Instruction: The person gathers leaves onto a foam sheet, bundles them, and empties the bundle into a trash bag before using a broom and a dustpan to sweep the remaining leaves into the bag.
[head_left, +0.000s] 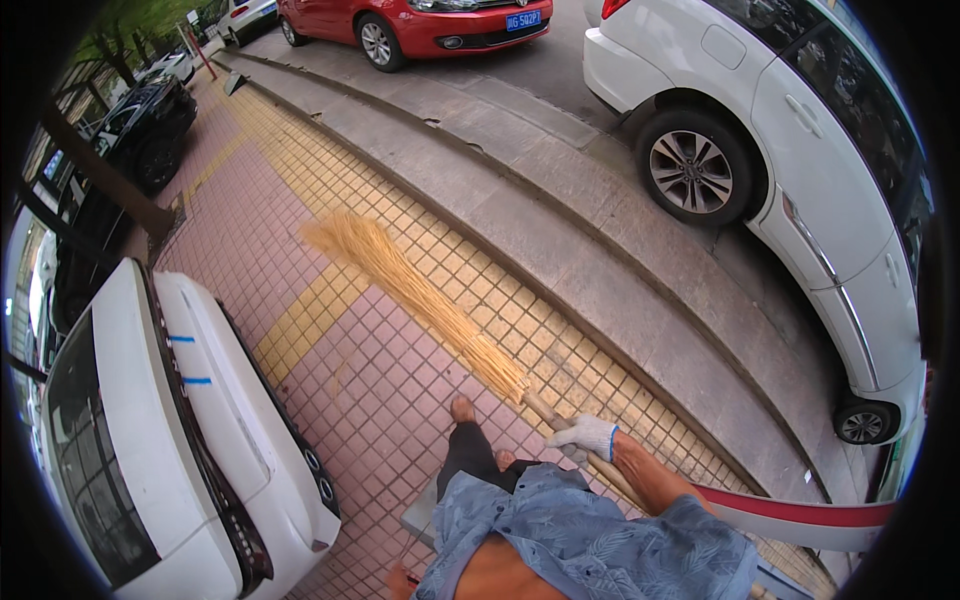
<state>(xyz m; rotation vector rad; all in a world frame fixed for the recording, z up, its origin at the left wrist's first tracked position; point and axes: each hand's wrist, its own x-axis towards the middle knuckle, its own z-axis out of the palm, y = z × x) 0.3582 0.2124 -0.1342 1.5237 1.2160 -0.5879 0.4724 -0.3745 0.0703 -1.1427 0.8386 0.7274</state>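
Note:
My right hand (585, 438), in a pale knitted work glove with a blue cuff, grips the wooden handle (541, 407) of a long straw broom. The broom's bristles (431, 296) stretch forward and left over yellow and pink paving tiles; their far tip is blurred. At the bottom edge part of my left hand (399, 581) shows, bare and blurred. A thin dark line runs near it, but whether the fingers hold anything is unclear. Beside my blue patterned shirt, a grey flat object (420, 516) is partly hidden by the shirt.
Two long stone steps (525, 217) border the tiled walkway on the right. Above them stand a white car (810, 187) and a red car (420, 30). Another white car (217, 427) is close on my left. Further off are a tree trunk (105, 176) and a black car (157, 135). A red-and-white panel (802, 516) lies behind my right arm.

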